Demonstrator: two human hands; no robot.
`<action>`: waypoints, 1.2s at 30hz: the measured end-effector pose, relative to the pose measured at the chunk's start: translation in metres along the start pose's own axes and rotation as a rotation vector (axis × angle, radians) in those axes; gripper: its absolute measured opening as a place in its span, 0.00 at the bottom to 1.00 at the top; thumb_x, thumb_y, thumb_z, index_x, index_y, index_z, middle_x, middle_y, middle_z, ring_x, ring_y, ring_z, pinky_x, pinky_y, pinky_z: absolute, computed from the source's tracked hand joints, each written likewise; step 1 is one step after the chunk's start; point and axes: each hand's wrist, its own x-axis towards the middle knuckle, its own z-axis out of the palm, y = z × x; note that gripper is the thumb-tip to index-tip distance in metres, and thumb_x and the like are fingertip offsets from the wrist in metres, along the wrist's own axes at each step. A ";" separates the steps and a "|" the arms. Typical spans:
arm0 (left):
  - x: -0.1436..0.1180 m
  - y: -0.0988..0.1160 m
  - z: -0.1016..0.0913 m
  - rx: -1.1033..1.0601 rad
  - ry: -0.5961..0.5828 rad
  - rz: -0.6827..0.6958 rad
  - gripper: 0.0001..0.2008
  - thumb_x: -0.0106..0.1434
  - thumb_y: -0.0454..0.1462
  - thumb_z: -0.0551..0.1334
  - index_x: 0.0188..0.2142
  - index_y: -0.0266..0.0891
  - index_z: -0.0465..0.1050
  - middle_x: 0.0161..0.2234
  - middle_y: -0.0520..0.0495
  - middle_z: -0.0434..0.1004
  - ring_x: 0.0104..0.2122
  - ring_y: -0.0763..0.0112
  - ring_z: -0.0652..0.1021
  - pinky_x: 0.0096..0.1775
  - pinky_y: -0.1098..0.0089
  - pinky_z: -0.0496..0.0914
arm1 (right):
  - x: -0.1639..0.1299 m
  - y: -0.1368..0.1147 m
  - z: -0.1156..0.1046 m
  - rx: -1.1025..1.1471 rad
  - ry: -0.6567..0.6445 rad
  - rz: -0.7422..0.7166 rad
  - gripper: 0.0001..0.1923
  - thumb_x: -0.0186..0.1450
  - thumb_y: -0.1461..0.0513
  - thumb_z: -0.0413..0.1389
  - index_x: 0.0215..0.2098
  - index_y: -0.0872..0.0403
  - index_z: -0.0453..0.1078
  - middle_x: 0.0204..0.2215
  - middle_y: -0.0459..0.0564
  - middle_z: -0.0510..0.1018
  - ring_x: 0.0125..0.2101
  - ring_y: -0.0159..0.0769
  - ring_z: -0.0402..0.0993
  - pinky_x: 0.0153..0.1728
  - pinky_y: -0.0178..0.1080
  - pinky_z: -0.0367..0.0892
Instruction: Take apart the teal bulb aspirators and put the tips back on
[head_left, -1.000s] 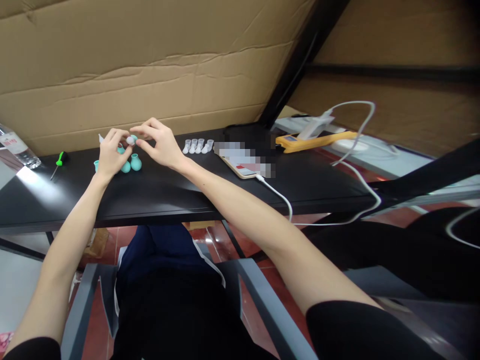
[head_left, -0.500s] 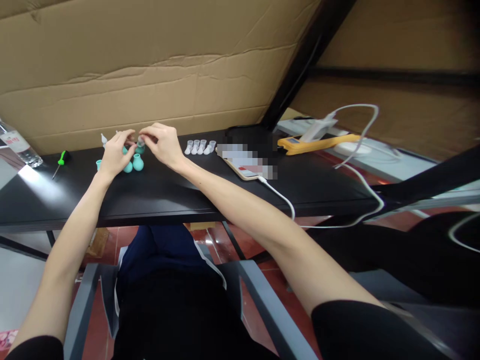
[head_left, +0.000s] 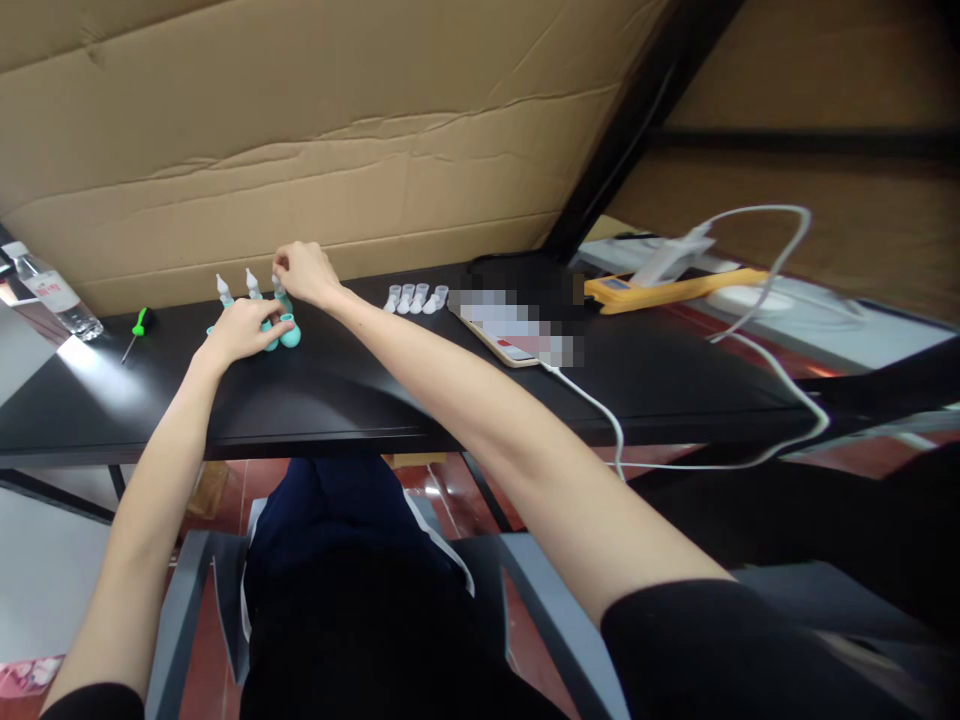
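Two hands: both at the teal bulbs (head_left: 290,336) on black bench (head_left: 360,390).
Left hand (head_left: 241,330): grip closed around one bulb.
Right hand (head_left: 301,272): pinching white-tipped bulb (head_left: 279,291) upright.
Nearby: white caps (head_left: 415,298), phone (head_left: 510,338).

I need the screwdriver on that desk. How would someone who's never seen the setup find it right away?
Start at the black desk under the cardboard wall and go to its far left end. Between the water bottle and the left hand lies the screwdriver, the only thing with a bright green handle.
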 end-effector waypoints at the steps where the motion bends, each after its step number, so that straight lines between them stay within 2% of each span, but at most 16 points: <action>1: 0.000 0.000 0.000 0.003 -0.001 -0.005 0.16 0.82 0.51 0.69 0.47 0.42 0.86 0.43 0.42 0.95 0.43 0.54 0.90 0.50 0.57 0.81 | 0.002 -0.001 0.002 -0.006 -0.004 0.013 0.19 0.83 0.66 0.56 0.61 0.57 0.89 0.57 0.69 0.92 0.61 0.65 0.88 0.69 0.62 0.79; 5: 0.000 0.002 0.000 -0.002 -0.001 -0.018 0.15 0.81 0.51 0.69 0.46 0.44 0.86 0.42 0.43 0.94 0.44 0.52 0.91 0.49 0.57 0.81 | 0.006 0.003 0.008 0.016 -0.020 0.042 0.18 0.84 0.64 0.57 0.62 0.57 0.89 0.59 0.70 0.92 0.63 0.65 0.88 0.71 0.62 0.79; 8: 0.000 0.003 0.001 0.007 -0.005 -0.034 0.15 0.81 0.51 0.69 0.45 0.43 0.86 0.42 0.42 0.94 0.44 0.52 0.91 0.50 0.57 0.82 | 0.007 0.009 0.008 0.070 -0.039 0.069 0.13 0.82 0.64 0.62 0.55 0.53 0.90 0.56 0.64 0.93 0.63 0.61 0.89 0.70 0.57 0.81; 11: 0.001 0.003 0.002 -0.028 0.041 0.002 0.16 0.81 0.51 0.68 0.45 0.43 0.86 0.42 0.42 0.94 0.44 0.53 0.91 0.52 0.56 0.82 | 0.008 0.016 0.000 0.122 -0.086 0.074 0.08 0.80 0.63 0.66 0.49 0.52 0.90 0.54 0.61 0.94 0.61 0.59 0.90 0.68 0.55 0.83; 15: 0.001 0.012 0.004 -0.097 0.095 0.113 0.17 0.82 0.52 0.66 0.48 0.43 0.85 0.44 0.42 0.93 0.47 0.53 0.91 0.58 0.54 0.81 | 0.007 0.035 -0.027 0.104 -0.041 0.036 0.08 0.79 0.63 0.69 0.52 0.55 0.91 0.56 0.64 0.94 0.62 0.62 0.90 0.71 0.60 0.81; 18: 0.001 0.027 0.008 -0.092 0.110 0.169 0.17 0.84 0.53 0.64 0.49 0.44 0.84 0.45 0.41 0.92 0.49 0.50 0.90 0.61 0.49 0.80 | -0.001 0.064 -0.056 -0.007 0.054 0.025 0.09 0.77 0.66 0.68 0.50 0.57 0.92 0.53 0.66 0.94 0.59 0.65 0.90 0.70 0.64 0.81; 20: 0.000 0.039 0.011 -0.107 0.110 0.207 0.18 0.84 0.54 0.63 0.49 0.44 0.82 0.45 0.40 0.91 0.49 0.49 0.90 0.61 0.48 0.80 | -0.011 0.089 -0.074 -0.060 0.084 0.048 0.08 0.74 0.69 0.70 0.46 0.53 0.92 0.49 0.62 0.94 0.56 0.63 0.91 0.71 0.66 0.81; 23: -0.001 0.056 0.016 -0.163 0.099 0.251 0.19 0.85 0.55 0.61 0.47 0.45 0.78 0.44 0.40 0.89 0.47 0.50 0.88 0.58 0.49 0.81 | -0.030 0.123 -0.093 -0.098 0.065 0.141 0.09 0.69 0.72 0.73 0.39 0.51 0.91 0.42 0.59 0.93 0.53 0.61 0.92 0.71 0.68 0.81; 26: -0.001 0.065 0.019 -0.231 0.069 0.260 0.19 0.84 0.55 0.61 0.44 0.46 0.75 0.43 0.42 0.87 0.43 0.54 0.87 0.53 0.53 0.81 | -0.046 0.141 -0.104 -0.168 0.009 0.222 0.07 0.69 0.72 0.75 0.39 0.56 0.92 0.40 0.61 0.92 0.52 0.61 0.92 0.68 0.66 0.83; 31: 0.000 0.062 0.022 -0.302 -0.001 0.207 0.18 0.81 0.55 0.65 0.43 0.45 0.74 0.39 0.45 0.86 0.39 0.57 0.86 0.48 0.56 0.80 | -0.055 0.133 -0.113 -0.273 -0.064 0.321 0.03 0.72 0.67 0.79 0.44 0.57 0.93 0.40 0.61 0.93 0.48 0.56 0.94 0.60 0.53 0.88; 36: 0.000 0.060 0.022 -0.359 -0.048 0.143 0.18 0.81 0.54 0.68 0.43 0.43 0.75 0.40 0.42 0.88 0.40 0.55 0.86 0.50 0.54 0.81 | -0.057 0.122 -0.115 -0.361 -0.216 0.357 0.01 0.75 0.66 0.77 0.44 0.55 0.93 0.40 0.57 0.94 0.47 0.51 0.94 0.56 0.46 0.88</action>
